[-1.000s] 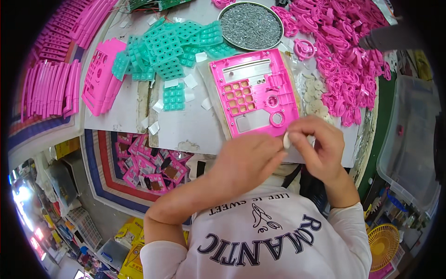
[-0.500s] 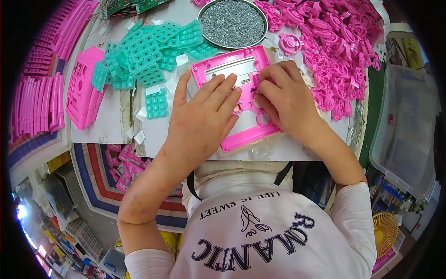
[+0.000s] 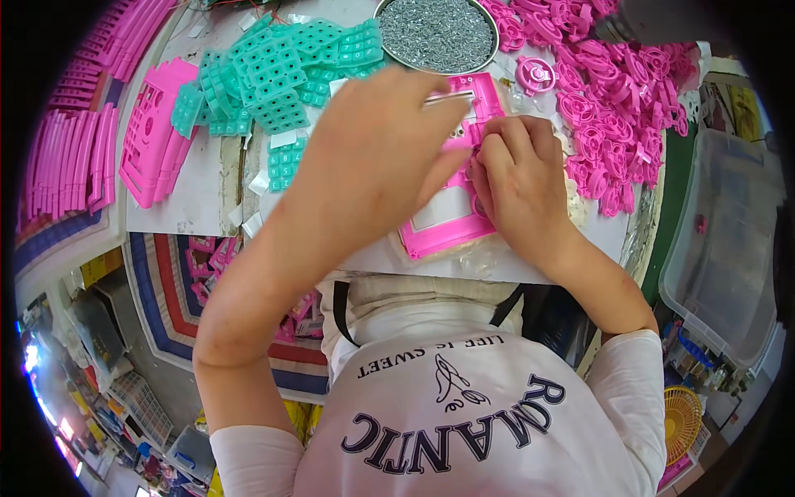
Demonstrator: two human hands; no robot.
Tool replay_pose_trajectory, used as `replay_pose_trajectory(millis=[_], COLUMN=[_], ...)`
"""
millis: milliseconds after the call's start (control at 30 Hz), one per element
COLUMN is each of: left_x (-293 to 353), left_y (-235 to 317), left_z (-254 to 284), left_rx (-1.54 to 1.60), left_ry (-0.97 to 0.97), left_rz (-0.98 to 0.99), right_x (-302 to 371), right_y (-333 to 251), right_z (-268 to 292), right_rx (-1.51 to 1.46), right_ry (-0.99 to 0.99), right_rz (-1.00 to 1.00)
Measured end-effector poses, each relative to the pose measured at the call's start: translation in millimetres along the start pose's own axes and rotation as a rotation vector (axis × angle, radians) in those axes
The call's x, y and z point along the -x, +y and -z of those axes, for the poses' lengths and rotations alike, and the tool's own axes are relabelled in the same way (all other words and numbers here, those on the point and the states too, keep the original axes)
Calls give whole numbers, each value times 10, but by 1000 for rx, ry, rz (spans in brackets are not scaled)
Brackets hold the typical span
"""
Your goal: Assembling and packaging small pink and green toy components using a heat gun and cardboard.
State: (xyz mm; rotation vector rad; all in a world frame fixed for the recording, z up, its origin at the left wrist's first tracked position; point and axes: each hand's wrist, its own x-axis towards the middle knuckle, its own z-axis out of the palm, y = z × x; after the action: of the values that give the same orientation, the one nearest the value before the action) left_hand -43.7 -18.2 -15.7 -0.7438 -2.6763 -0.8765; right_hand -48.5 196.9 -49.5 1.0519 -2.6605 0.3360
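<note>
Pink case [image 3: 443, 239] lies on the counter [image 3: 186, 199]; the left hand [image 3: 377, 153], flat on it moments ago, now seems lifted, loosely open, apparently leaving work to the right hand [image 3: 523, 170], curled at its right side, grip hidden.

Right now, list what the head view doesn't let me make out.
Head view:
Rectangular pink plastic casing: upper left part hidden behind the bare left hand.
Left hand: blurred; whether it holds anything, cannot tell.
Bare right hand: anything in its grasp is hidden by the hand itself.
Round, rimmed tray of small silvery pieces: far rim cut off by top edge.
</note>
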Motion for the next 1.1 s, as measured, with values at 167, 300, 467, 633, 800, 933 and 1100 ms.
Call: replay_pose_trajectory(millis=[167,300,467,633,800,933,1100], left_x=[-740,-1045,-1063,-947,-962,-1008,-1023], left_y=[-247,-798,-836,-756,-839,-882,-967], left_z=[38,-321,-373,-311,-364,-398,-464], left_rx=[-157,-300,-301,-257,-286,-360,-420], left_ry=[-45,-17,-71,-45,-70,-122,-194], left_rz=[133,118,109,88,116,183,199], right_x=[-37,-55,-44,-28,-69,-178,-270], right_y=[25,211,201,185,178,155,81], right_z=[41,67,149,173,146,251,306], right_rx=[25,-229,-237,-374,-386,-258,-47], right_ry=[-33,-60,-64,-87,-88,-230,-262], right_rz=[-9,79,33,-92,-94,-107,-15])
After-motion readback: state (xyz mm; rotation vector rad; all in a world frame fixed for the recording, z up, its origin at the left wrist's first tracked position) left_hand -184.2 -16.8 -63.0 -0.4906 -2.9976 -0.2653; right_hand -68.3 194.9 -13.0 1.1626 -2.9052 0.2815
